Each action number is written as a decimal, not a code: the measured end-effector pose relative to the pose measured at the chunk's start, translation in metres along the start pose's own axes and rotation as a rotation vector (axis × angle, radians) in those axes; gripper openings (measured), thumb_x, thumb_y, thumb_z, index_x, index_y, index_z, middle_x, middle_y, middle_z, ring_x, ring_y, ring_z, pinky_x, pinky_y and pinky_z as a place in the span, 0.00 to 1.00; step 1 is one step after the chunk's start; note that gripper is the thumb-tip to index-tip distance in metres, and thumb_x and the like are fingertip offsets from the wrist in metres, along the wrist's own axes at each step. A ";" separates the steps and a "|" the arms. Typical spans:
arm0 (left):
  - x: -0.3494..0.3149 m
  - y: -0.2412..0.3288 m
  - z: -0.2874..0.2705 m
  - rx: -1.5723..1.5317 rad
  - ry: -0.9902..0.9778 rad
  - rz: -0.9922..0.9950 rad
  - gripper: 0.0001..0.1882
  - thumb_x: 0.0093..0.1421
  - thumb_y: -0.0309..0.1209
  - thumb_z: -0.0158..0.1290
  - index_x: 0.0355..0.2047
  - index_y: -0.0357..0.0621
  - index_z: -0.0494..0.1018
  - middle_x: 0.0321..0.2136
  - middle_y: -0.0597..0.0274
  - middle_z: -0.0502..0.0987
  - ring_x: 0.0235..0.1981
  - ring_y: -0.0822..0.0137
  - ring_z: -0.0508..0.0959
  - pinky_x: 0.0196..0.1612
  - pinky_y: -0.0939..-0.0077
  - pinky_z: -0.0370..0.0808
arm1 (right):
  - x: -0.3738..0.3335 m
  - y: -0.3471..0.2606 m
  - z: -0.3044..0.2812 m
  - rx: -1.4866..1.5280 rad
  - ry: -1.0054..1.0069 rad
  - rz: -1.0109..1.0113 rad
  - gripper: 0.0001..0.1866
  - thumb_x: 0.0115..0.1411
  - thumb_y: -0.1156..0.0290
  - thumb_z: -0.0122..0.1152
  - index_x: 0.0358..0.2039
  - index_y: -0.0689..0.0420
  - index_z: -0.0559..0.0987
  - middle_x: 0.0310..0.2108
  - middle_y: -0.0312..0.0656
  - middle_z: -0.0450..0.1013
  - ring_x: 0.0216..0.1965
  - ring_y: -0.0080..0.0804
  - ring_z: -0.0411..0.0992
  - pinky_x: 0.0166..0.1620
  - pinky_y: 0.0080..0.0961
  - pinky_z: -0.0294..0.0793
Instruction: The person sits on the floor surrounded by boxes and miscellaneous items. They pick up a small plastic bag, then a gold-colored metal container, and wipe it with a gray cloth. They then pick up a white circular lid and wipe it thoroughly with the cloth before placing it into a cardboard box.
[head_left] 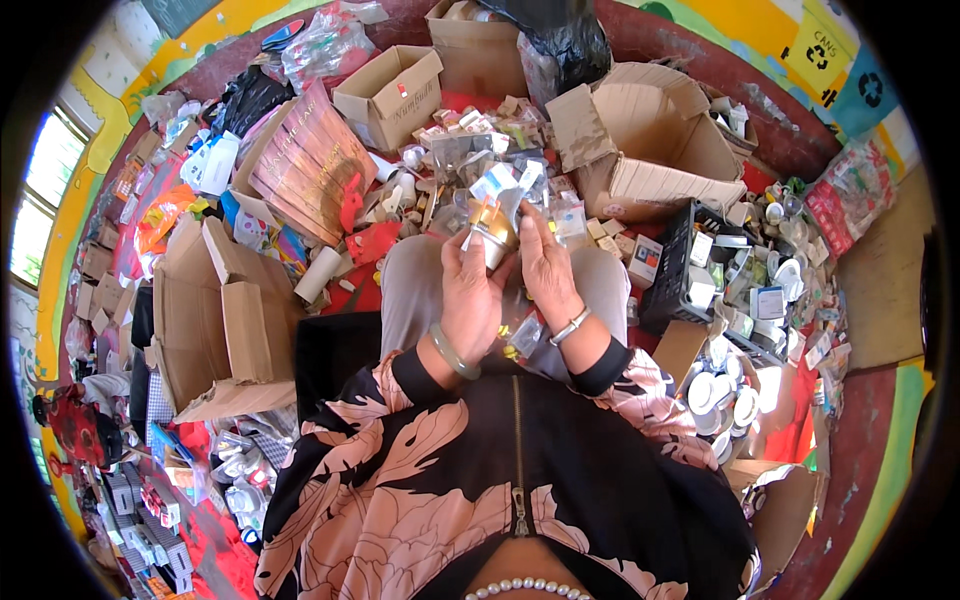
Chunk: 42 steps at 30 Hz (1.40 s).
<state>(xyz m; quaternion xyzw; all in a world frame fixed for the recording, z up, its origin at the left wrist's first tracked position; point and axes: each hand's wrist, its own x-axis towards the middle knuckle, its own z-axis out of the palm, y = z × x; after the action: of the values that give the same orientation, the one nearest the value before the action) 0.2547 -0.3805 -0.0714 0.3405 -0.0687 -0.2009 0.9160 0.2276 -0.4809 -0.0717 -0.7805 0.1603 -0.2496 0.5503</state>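
Note:
In front of my lap I hold up a small gold-and-white cup-shaped piece [490,238]. My left hand [470,305] is closed round its lower left side, thumb along the front. My right hand [548,268] grips its upper right edge, where a pale, thin flap [508,206] stands up; whether the flap is part of the piece I cannot tell. Just beyond, a white-and-blue card or small box [492,183] overlaps it in view. A clear plastic bag with small yellow bits [523,335] lies on my lap below the hands.
Open cardboard boxes [655,130] [390,95] stand ahead, and another box [225,320] is at my left. A heap of small cartons and plastic packaging [460,150] spreads in front. At right are a black crate [675,270] and white round fittings [712,395].

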 end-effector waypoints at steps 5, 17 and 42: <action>0.000 -0.002 -0.013 0.013 0.023 -0.069 0.13 0.65 0.34 0.43 0.47 0.44 0.59 0.45 0.60 0.69 0.46 0.65 0.72 0.48 0.67 0.72 | 0.003 0.010 -0.028 -0.155 -0.202 -0.004 0.22 0.63 0.58 0.43 0.53 0.56 0.68 0.45 0.55 0.70 0.47 0.48 0.69 0.50 0.33 0.66; 0.023 0.015 -0.041 0.104 0.131 0.051 0.15 0.63 0.33 0.46 0.47 0.41 0.58 0.43 0.59 0.68 0.44 0.68 0.72 0.46 0.67 0.73 | 0.031 -0.030 -0.074 -0.418 0.273 -0.376 0.08 0.58 0.71 0.54 0.36 0.60 0.76 0.24 0.46 0.70 0.25 0.42 0.70 0.29 0.30 0.69; 0.012 0.037 -0.021 0.093 0.062 0.079 0.16 0.62 0.31 0.49 0.48 0.43 0.61 0.42 0.61 0.70 0.42 0.70 0.73 0.43 0.72 0.74 | 0.017 0.027 -0.027 0.241 -0.307 -0.087 0.16 0.59 0.71 0.53 0.47 0.60 0.71 0.45 0.45 0.72 0.49 0.35 0.69 0.51 0.30 0.69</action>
<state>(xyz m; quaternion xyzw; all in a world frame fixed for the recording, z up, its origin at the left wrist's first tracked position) 0.2829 -0.3474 -0.0630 0.3859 -0.0631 -0.1504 0.9080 0.2270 -0.5205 -0.0859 -0.7439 0.0098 -0.1687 0.6466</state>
